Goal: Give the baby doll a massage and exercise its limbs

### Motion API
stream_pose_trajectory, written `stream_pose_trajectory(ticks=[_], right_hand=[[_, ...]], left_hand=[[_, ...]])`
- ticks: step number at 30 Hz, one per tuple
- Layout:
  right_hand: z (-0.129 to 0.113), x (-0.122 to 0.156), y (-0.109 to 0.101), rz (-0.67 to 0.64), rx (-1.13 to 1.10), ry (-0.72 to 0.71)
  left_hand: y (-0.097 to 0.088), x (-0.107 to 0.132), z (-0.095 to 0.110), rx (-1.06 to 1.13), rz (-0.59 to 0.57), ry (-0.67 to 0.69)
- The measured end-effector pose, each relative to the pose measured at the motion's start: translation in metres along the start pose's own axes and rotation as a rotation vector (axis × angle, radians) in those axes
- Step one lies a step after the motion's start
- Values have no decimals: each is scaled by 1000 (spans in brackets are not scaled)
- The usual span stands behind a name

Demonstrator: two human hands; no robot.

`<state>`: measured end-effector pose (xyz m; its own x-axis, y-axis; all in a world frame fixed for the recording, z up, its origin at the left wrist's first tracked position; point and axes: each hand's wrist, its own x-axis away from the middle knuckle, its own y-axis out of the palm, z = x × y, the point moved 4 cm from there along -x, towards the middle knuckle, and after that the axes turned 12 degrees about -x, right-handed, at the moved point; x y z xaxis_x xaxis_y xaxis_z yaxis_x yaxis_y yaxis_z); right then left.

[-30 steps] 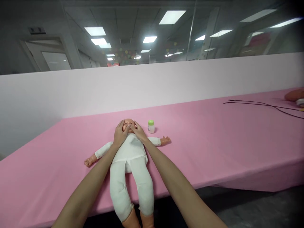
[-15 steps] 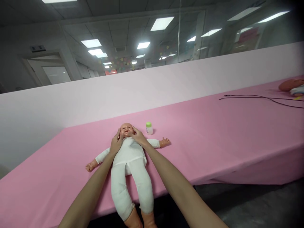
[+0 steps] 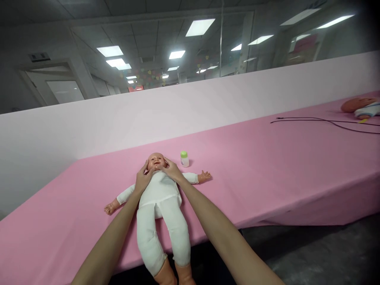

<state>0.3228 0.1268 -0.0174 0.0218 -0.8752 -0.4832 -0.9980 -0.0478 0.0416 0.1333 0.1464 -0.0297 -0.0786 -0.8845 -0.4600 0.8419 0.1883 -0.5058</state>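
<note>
A baby doll in a white cloth suit lies on its back with its arms spread and its lower legs past the table's front edge. My left hand cups the left side of its head, thumb at the chin. On the opposite cheek, my right hand holds the head the same way. Between my hands the doll's face looks upward; fingertips beside the head are partly hidden. Just right of the head stands a small clear bottle with a green cap, apart from my right hand.
A pink cloth covers the long table. Thin black cables lie at the right, near another doll at the far right. Behind the table runs a low white wall with glass above it.
The view has shifted slightly, so everything sits a little further left in the picture. My hands keep their hold on the doll's head.
</note>
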Motion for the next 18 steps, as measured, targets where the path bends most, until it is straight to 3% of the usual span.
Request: stream_pose_trajectory(ticks=[6,11,14,18], right_hand=[[-6,2,1,-10,87,4],[-13,12,2,-2,538,189],[-20,20,-2,-31,718,280],[-31,35,-13,-116,852,273]], left_hand=[[-1,1,-1,-95,44,63],[-3,7,9,-435,70,99],[-7,16,15,-699,-7,28],[-22,38,11,-1015,-142,-1]])
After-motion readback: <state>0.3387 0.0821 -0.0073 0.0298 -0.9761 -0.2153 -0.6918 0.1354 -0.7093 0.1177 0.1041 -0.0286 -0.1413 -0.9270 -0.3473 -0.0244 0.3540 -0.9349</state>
